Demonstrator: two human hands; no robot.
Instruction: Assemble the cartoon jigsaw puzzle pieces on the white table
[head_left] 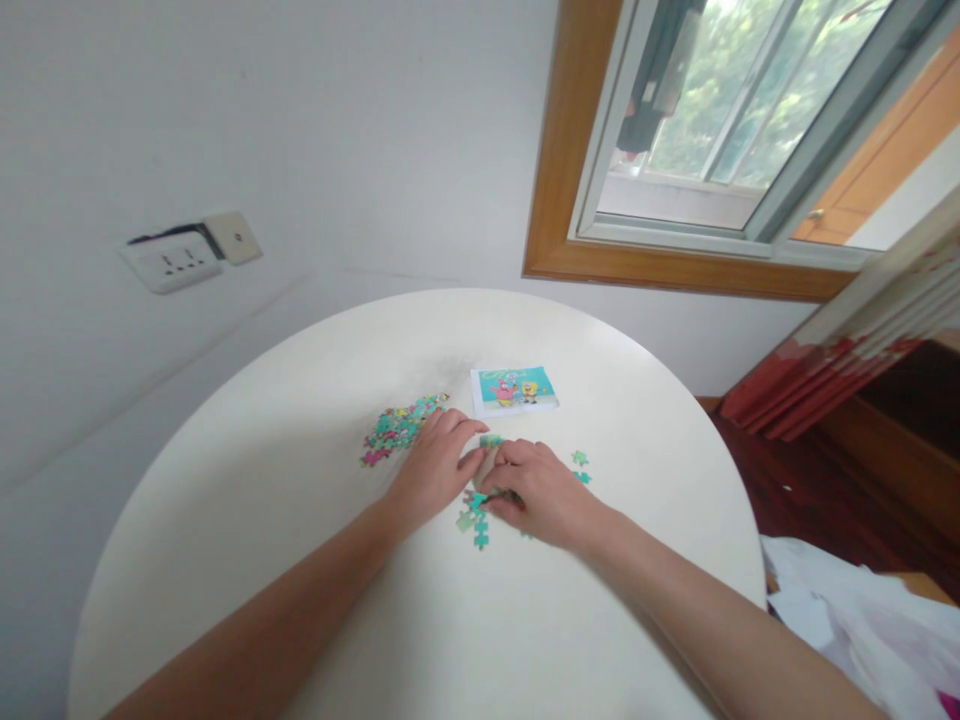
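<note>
My left hand (440, 450) rests on the table with its fingers stretched out and its thumb apart. Its outer side lies against a heap of small jigsaw puzzle pieces (397, 425) in teal, yellow and pink. Close beside it, my right hand (531, 485) is curled, thumb and fingertips closing on a teal puzzle piece (478, 502). The fingers partly hide that piece. More green and teal pieces (481, 535) lie just below the fingertips, some seeming joined. Another green piece (491, 440) shows between the two hands.
A picture card (517, 390) with cartoon figures lies beyond my hands on the round white table (315, 610). A few loose pieces (580, 459) sit right of my right hand. Behind are a wall socket (174, 262) and a wood-framed window; white bags (847, 610) stand at lower right.
</note>
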